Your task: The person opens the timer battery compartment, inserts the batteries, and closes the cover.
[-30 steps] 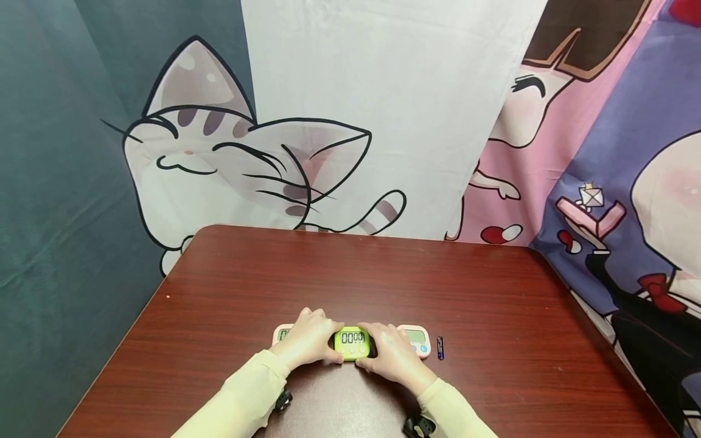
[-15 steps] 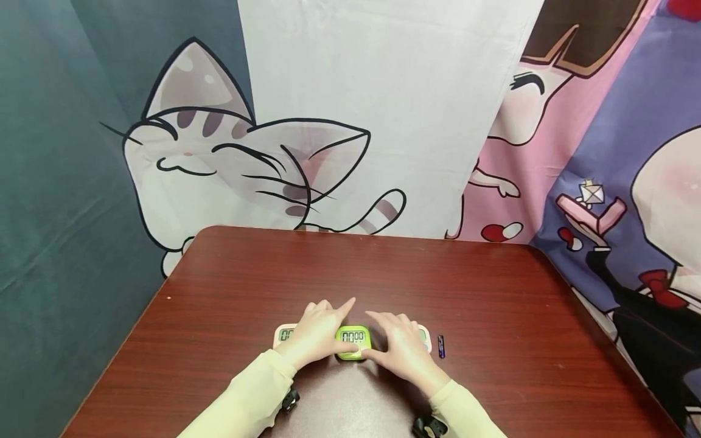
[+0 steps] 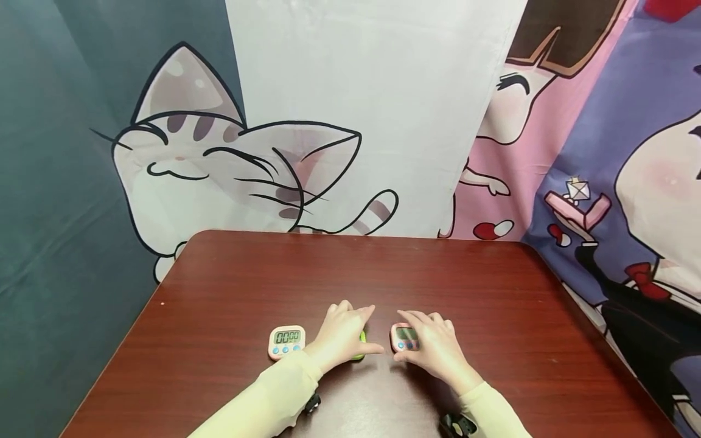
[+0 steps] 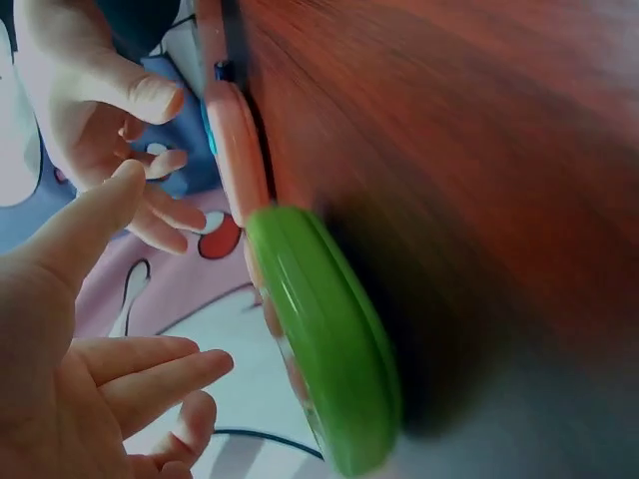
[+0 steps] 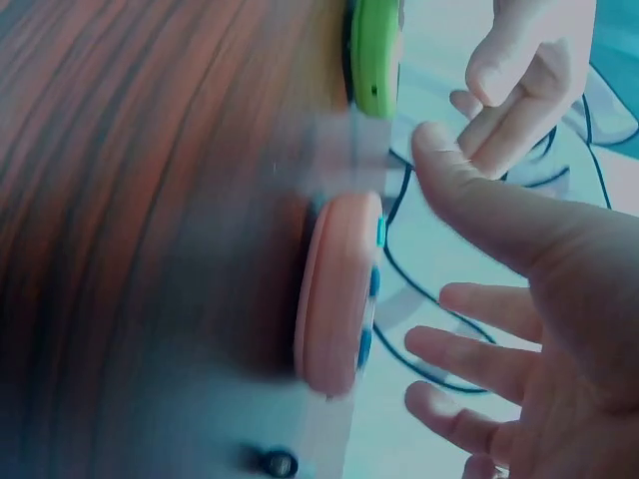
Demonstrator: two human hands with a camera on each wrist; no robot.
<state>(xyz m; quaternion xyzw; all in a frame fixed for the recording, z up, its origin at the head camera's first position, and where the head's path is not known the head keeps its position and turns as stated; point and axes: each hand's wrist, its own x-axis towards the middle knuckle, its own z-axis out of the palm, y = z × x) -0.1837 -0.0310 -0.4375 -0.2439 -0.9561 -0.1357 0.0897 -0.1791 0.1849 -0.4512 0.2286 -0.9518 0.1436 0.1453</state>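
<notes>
Left hand (image 3: 342, 333) and right hand (image 3: 436, 345) have released the green timer (image 4: 324, 334) and shifted toward 3 o'clock. Both are spread, holding nothing: left near the green timer, right near the pink timer (image 5: 337, 294) at the green timer's 3 o'clock. Green timer handling appears complete.

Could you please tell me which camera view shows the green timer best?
The left wrist view: the green timer appears large and uncovered there, seen side-on. In the head view, the left hand hides all but one edge; the right wrist view catches only one end, cut off at the top.
</notes>
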